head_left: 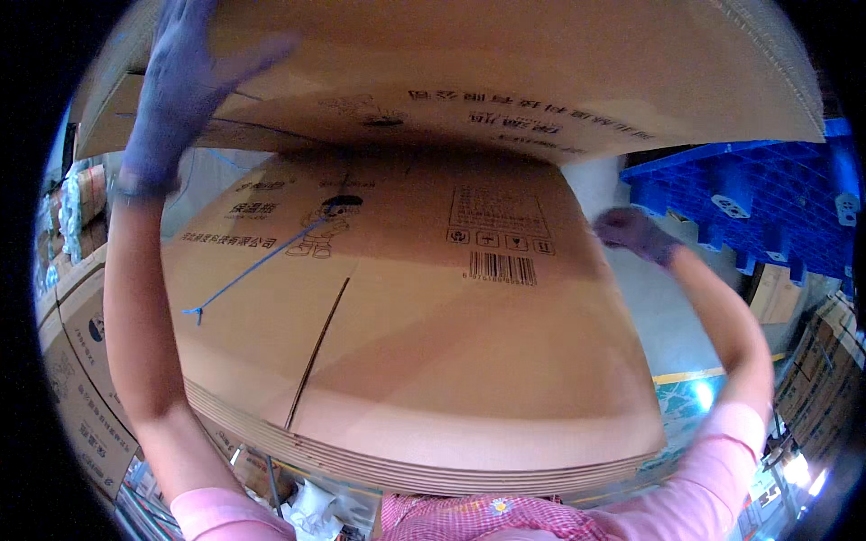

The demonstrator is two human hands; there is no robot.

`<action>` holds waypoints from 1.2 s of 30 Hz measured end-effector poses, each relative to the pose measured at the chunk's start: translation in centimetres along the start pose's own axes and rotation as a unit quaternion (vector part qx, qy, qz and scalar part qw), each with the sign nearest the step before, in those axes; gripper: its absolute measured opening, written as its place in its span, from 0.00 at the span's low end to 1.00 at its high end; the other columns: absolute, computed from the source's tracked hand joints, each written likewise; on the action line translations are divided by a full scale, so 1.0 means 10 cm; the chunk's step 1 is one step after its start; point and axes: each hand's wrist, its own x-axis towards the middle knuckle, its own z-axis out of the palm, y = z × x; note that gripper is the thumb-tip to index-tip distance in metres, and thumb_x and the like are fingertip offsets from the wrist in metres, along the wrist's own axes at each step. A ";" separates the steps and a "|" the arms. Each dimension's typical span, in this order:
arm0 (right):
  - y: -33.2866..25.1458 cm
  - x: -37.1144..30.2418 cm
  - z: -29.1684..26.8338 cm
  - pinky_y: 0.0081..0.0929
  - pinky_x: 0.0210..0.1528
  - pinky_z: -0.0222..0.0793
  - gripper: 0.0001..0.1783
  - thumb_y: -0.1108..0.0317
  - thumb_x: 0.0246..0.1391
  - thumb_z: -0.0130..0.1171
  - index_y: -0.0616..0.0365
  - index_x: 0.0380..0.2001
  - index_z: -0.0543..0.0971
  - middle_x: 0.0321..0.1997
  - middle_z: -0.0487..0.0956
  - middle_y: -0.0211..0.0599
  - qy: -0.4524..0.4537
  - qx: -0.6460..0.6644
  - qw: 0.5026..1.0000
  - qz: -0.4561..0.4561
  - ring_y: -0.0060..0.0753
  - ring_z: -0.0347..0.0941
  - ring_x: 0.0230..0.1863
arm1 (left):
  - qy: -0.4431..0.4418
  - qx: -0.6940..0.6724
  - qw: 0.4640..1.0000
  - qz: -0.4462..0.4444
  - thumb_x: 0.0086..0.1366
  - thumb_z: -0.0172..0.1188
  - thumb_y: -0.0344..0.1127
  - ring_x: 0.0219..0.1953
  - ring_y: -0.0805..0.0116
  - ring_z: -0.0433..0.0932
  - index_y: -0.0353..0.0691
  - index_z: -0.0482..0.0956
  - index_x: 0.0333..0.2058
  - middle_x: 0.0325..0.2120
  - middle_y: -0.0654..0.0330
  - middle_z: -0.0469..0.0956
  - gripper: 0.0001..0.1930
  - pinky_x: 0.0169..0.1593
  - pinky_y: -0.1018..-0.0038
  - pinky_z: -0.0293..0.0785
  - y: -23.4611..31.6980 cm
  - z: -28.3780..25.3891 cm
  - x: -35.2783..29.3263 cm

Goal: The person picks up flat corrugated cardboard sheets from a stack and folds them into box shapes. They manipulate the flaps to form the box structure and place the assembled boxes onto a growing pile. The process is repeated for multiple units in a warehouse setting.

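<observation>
A stack of flat cardboard cartons point(433, 352) lies in front of me, printed with dark writing, a cartoon figure and a barcode. A blue string point(257, 268) with a knotted end runs over its top sheet. Behind it, more cardboard point(541, 54) stands raised and leans toward me. At its left part is my left hand point(176, 99), in a greyish glove, with thumb and fingers spread. My right hand point(636, 234), also gloved, is at the right edge of the lying stack. Its fingers are curled, and whatever is in them is hidden.
Blue plastic pallets point(749, 194) are at the far right, beyond the cardboard. More flat cartons point(86, 361) stand at the left, and others point(821, 379) at the right. A yellow line point(672, 377) crosses the floor on the right. White crumpled material point(311, 509) lies low near me.
</observation>
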 end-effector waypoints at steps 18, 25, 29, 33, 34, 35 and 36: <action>0.63 -1.58 -0.87 0.29 0.50 0.72 0.21 0.56 0.63 0.57 0.57 0.54 0.77 0.49 0.80 0.35 0.193 -0.042 0.974 0.108 0.27 0.75 0.48 | -0.209 -0.174 0.962 -0.032 0.50 0.72 0.46 0.45 0.52 0.78 0.41 0.78 0.44 0.41 0.54 0.80 0.25 0.49 0.57 0.70 1.01 -0.99 -1.57; -0.87 -1.62 -0.66 0.17 0.33 0.65 0.11 0.61 0.58 0.62 0.58 0.36 0.81 0.28 0.75 0.23 0.072 0.004 0.996 0.057 0.15 0.69 0.32 | -0.183 -0.046 0.982 0.030 0.40 0.76 0.54 0.67 0.48 0.62 0.39 0.65 0.64 0.64 0.46 0.64 0.53 0.69 0.55 0.56 0.60 -1.05 -0.52; -0.33 0.47 0.28 0.34 0.41 0.75 0.22 0.48 0.60 0.59 0.58 0.39 0.82 0.31 0.81 0.40 -0.063 -0.153 0.985 -0.040 0.31 0.77 0.35 | 0.057 -0.002 0.997 0.057 0.46 0.77 0.39 0.65 0.50 0.64 0.37 0.63 0.65 0.64 0.49 0.65 0.48 0.68 0.62 0.58 -0.28 0.15 -0.07; 1.28 2.38 0.64 0.36 0.46 0.74 0.28 0.45 0.55 0.60 0.62 0.40 0.81 0.36 0.82 0.42 0.203 -0.360 0.910 -0.040 0.39 0.77 0.36 | 0.104 -0.070 0.992 0.025 0.50 0.76 0.37 0.62 0.53 0.68 0.37 0.66 0.62 0.61 0.51 0.69 0.42 0.66 0.63 0.61 -0.02 0.57 0.26; 1.52 2.55 0.65 0.37 0.47 0.73 0.29 0.44 0.55 0.60 0.63 0.41 0.81 0.36 0.82 0.44 0.297 -0.384 0.873 -0.033 0.40 0.78 0.36 | 0.112 -0.089 0.990 0.009 0.51 0.75 0.37 0.61 0.54 0.69 0.37 0.67 0.62 0.60 0.51 0.70 0.40 0.66 0.64 0.62 0.01 0.61 0.29; 1.53 2.64 0.66 0.37 0.48 0.73 0.27 0.46 0.55 0.60 0.62 0.41 0.81 0.38 0.82 0.43 0.269 -0.382 0.884 -0.007 0.40 0.77 0.38 | 0.116 -0.098 0.988 -0.012 0.52 0.75 0.36 0.60 0.55 0.70 0.37 0.68 0.61 0.59 0.51 0.71 0.38 0.65 0.64 0.63 -0.01 0.60 0.27; 1.51 2.63 0.67 0.37 0.49 0.73 0.26 0.47 0.55 0.61 0.61 0.42 0.81 0.41 0.82 0.43 0.241 -0.379 0.893 0.019 0.39 0.77 0.40 | 0.087 -0.080 0.993 -0.023 0.53 0.74 0.36 0.58 0.55 0.72 0.37 0.69 0.60 0.57 0.52 0.72 0.36 0.64 0.63 0.63 -0.05 0.46 0.20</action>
